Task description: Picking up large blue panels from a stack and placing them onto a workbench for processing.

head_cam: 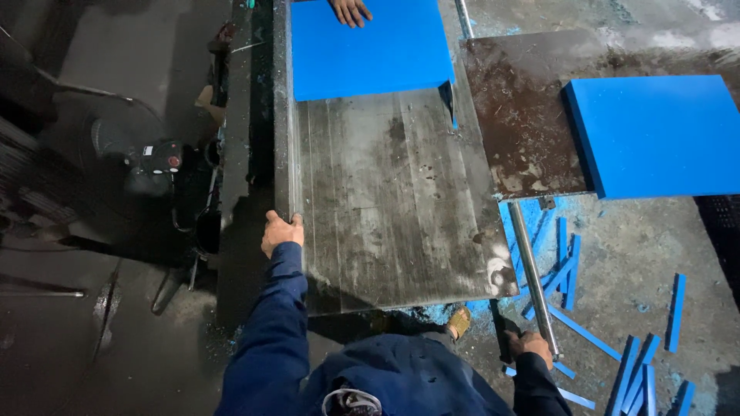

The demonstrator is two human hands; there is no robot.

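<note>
left hand [281,231]: fingers clamp grey steel worktop [385,208] edge, 9 o'clock, bracing | right hand [530,344]: fingers grasp round metal bar [532,273], 4 o'clock | blue foam slab [368,48], 12 o'clock, steadied by another person's hand [351,11]

1. A worn grey metal counter [389,208] is seen lying flat, its scratched surface streaked with pale dust; its left edge is gripped by the left hand [281,231].
2. A long grey metal rod [530,270] runs along the counter's right side above the floor, tilted slightly, with its near end held in the right hand [529,344].
</note>
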